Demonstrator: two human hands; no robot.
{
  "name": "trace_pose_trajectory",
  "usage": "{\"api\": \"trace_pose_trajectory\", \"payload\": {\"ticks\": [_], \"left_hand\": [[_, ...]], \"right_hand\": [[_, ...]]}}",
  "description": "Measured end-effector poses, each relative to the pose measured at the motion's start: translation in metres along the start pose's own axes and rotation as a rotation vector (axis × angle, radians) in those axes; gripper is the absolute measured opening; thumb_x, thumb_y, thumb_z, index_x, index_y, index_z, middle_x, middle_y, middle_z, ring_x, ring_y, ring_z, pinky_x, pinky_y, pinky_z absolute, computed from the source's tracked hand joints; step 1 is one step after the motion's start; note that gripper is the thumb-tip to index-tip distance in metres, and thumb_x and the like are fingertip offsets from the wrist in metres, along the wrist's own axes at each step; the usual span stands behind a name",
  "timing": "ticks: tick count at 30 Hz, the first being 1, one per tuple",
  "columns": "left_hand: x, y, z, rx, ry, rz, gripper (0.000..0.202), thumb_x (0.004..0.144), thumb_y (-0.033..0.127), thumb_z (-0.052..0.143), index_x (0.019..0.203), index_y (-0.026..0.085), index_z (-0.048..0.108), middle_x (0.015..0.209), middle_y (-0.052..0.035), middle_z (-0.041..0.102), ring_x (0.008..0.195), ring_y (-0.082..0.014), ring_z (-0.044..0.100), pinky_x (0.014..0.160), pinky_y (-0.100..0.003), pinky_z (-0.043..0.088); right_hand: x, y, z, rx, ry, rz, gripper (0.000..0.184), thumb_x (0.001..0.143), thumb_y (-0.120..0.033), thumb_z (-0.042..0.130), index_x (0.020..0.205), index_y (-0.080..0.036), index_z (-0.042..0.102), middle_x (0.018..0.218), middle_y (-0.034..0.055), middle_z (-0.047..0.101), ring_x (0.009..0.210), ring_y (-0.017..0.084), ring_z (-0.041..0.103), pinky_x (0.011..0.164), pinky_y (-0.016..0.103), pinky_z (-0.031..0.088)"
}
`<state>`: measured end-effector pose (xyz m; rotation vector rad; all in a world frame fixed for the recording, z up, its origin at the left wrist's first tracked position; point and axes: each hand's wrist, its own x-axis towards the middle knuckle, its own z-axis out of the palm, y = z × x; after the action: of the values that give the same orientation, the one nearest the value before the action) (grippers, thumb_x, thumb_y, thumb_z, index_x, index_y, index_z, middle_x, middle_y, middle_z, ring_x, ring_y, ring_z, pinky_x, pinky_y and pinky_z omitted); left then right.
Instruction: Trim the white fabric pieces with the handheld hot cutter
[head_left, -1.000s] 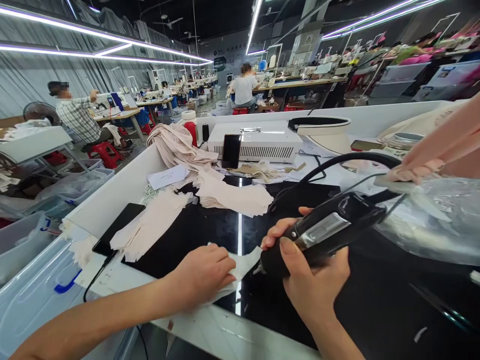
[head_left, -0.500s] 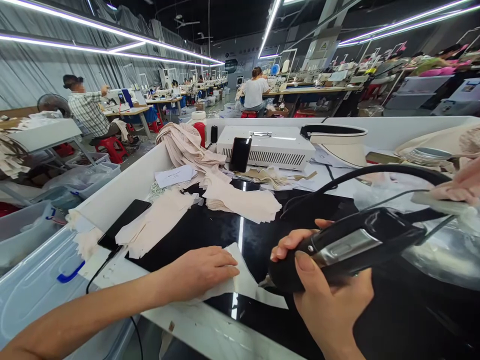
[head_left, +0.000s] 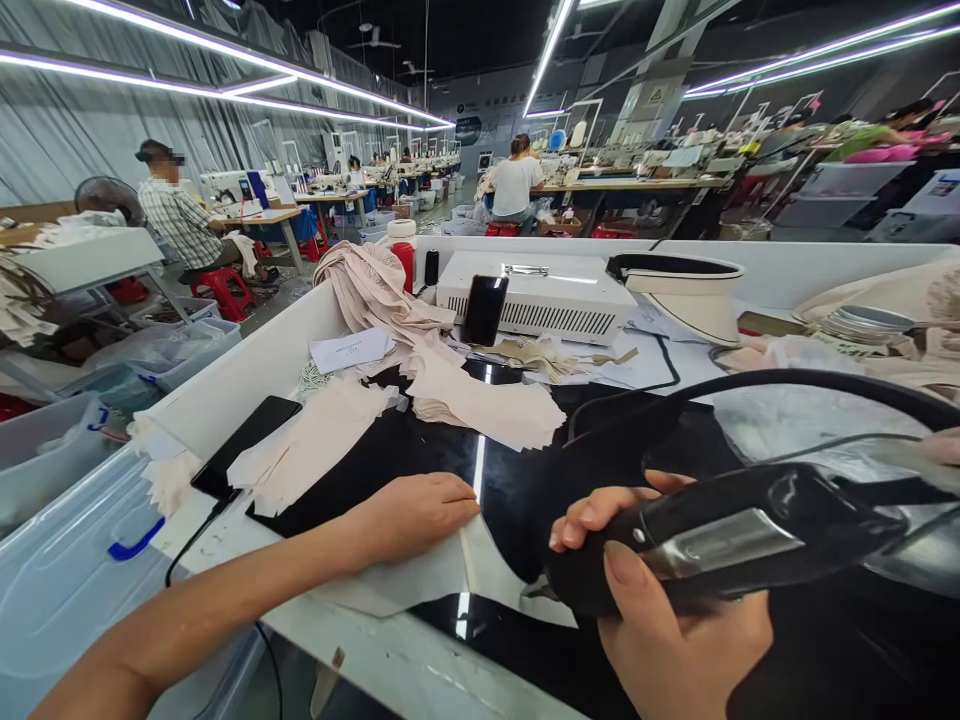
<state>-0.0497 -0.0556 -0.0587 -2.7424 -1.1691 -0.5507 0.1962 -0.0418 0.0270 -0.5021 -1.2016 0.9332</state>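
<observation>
My left hand point(head_left: 424, 515) lies over a pale, thin fabric piece point(head_left: 401, 580), fingers together and fingertips closed at its upper edge. A narrow strip of the piece runs right across the black table surface. My right hand point(head_left: 660, 590) is wrapped round a black corded handheld tool point(head_left: 720, 540) with a silver panel. The tool's small metal tip point(head_left: 541, 590) meets the right end of the strip; the contact is partly hidden by the tool body.
Beige fabric stacks point(head_left: 484, 400) and a black phone point(head_left: 244, 445) lie beyond my left arm. A propped phone point(head_left: 484, 310) stands before a white vented box point(head_left: 536, 290). A thick cable point(head_left: 810, 380) arcs over clear plastic at right. A blurred hand shows at the right edge.
My left hand has slid slightly away from me, its fingers closer to the fabric's edge. My right hand and the tool have shifted a little right and down. The hand at far right has moved down.
</observation>
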Motion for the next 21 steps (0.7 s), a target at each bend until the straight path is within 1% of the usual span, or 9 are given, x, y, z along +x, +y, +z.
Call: {"api": "trace_pose_trajectory", "payload": {"ticks": [4, 7, 9, 11, 13, 16, 18, 21], "left_hand": [[-0.006, 0.001, 0.001, 0.0, 0.033, 0.006, 0.023, 0.125, 0.012, 0.062, 0.139, 0.011, 0.081, 0.136, -0.0172, 0.089, 0.127, -0.0253, 0.088, 0.111, -0.034, 0.074], [-0.008, 0.002, -0.001, 0.02, 0.051, 0.018, 0.024, 0.126, 0.012, 0.061, 0.139, 0.012, 0.081, 0.135, -0.0161, 0.09, 0.129, -0.025, 0.087, 0.12, -0.038, 0.072], [-0.007, 0.003, -0.002, 0.046, 0.069, 0.042, 0.023, 0.125, 0.009, 0.062, 0.136, 0.012, 0.082, 0.131, -0.0147, 0.091, 0.131, -0.0252, 0.087, 0.125, -0.041, 0.07], [-0.007, 0.005, -0.005, 0.066, 0.081, 0.064, 0.023, 0.123, 0.006, 0.064, 0.136, 0.012, 0.083, 0.127, -0.0139, 0.091, 0.131, -0.0251, 0.087, 0.128, -0.041, 0.069], [-0.008, 0.007, -0.007, 0.07, 0.079, 0.067, 0.023, 0.123, 0.004, 0.064, 0.136, 0.01, 0.082, 0.127, -0.014, 0.09, 0.131, -0.0246, 0.087, 0.127, -0.04, 0.07], [-0.01, 0.009, -0.011, 0.067, 0.064, 0.046, 0.025, 0.124, 0.004, 0.059, 0.137, 0.009, 0.08, 0.131, -0.015, 0.089, 0.128, -0.0236, 0.087, 0.122, -0.037, 0.072], [-0.012, 0.01, -0.013, 0.066, 0.055, 0.032, 0.027, 0.125, 0.004, 0.057, 0.138, 0.009, 0.079, 0.134, -0.0158, 0.088, 0.128, -0.0235, 0.087, 0.119, -0.036, 0.073], [-0.014, 0.012, -0.013, 0.061, 0.064, 0.027, 0.025, 0.125, 0.006, 0.059, 0.139, 0.008, 0.078, 0.134, -0.017, 0.088, 0.128, -0.0239, 0.088, 0.118, -0.035, 0.073]], "right_hand": [[-0.002, -0.002, -0.002, 0.007, -0.001, 0.008, 0.043, 0.097, -0.047, 0.106, 0.126, -0.033, 0.077, 0.08, -0.0031, 0.079, 0.06, 0.021, 0.074, 0.057, 0.036, 0.07], [-0.003, -0.001, -0.004, 0.0, -0.005, 0.021, 0.043, 0.097, -0.046, 0.105, 0.125, -0.032, 0.076, 0.081, -0.0028, 0.078, 0.06, 0.022, 0.074, 0.057, 0.038, 0.07], [-0.004, 0.001, -0.005, -0.015, -0.005, 0.035, 0.044, 0.096, -0.048, 0.105, 0.125, -0.033, 0.076, 0.08, -0.003, 0.077, 0.06, 0.023, 0.074, 0.057, 0.04, 0.07], [-0.005, 0.004, -0.006, -0.032, 0.008, 0.04, 0.046, 0.095, -0.052, 0.105, 0.126, -0.033, 0.076, 0.079, -0.0035, 0.076, 0.059, 0.023, 0.073, 0.056, 0.041, 0.07], [-0.006, 0.005, -0.007, -0.043, 0.025, 0.054, 0.047, 0.094, -0.053, 0.105, 0.126, -0.034, 0.076, 0.079, -0.0035, 0.075, 0.059, 0.024, 0.072, 0.056, 0.042, 0.071], [-0.005, 0.002, -0.008, -0.055, 0.04, 0.067, 0.047, 0.094, -0.052, 0.105, 0.125, -0.035, 0.075, 0.079, -0.0035, 0.074, 0.059, 0.024, 0.072, 0.055, 0.044, 0.072], [-0.003, -0.003, -0.01, -0.068, 0.026, 0.081, 0.049, 0.092, -0.054, 0.107, 0.123, -0.035, 0.075, 0.078, -0.0037, 0.074, 0.059, 0.025, 0.072, 0.055, 0.045, 0.072], [0.001, -0.009, -0.013, -0.067, -0.014, 0.126, 0.052, 0.087, -0.054, 0.111, 0.121, -0.035, 0.076, 0.078, -0.0028, 0.077, 0.061, 0.026, 0.075, 0.058, 0.047, 0.074]]}}
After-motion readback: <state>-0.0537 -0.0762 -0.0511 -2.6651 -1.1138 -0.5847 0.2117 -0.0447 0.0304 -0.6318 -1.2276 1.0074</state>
